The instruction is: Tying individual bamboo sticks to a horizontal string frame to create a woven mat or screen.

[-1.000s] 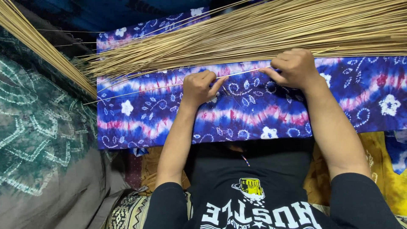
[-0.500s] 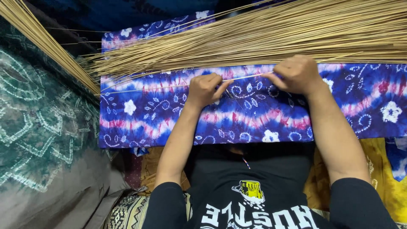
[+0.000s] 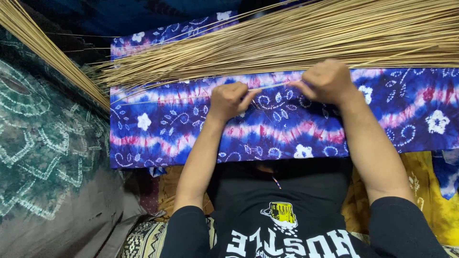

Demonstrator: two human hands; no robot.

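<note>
A single thin tan stick [image 3: 270, 87] runs between my two hands over a blue tie-dye cloth [image 3: 158, 138] with white flowers. My left hand [image 3: 230, 100] pinches the stick with thumb and forefinger. My right hand [image 3: 327, 81] is closed on the stick's other part, right beside the big pile. The stick's long thin end reaches left toward the cloth's edge [image 3: 143, 101]. Just beyond my hands lies a thick bundle of many tan sticks [image 3: 287, 40], spread across the cloth.
A second sheaf of sticks [image 3: 43, 52] slants across the upper left. A dark green patterned fabric [image 3: 43, 143] covers the left side. Yellow cloth [image 3: 430, 200] lies at the lower right. My black shirt with a printed emblem [image 3: 282, 224] fills the bottom.
Both hands have shifted a little to the right along the cloth and kept hold of the thin stick. The bundle has stayed where it was.
</note>
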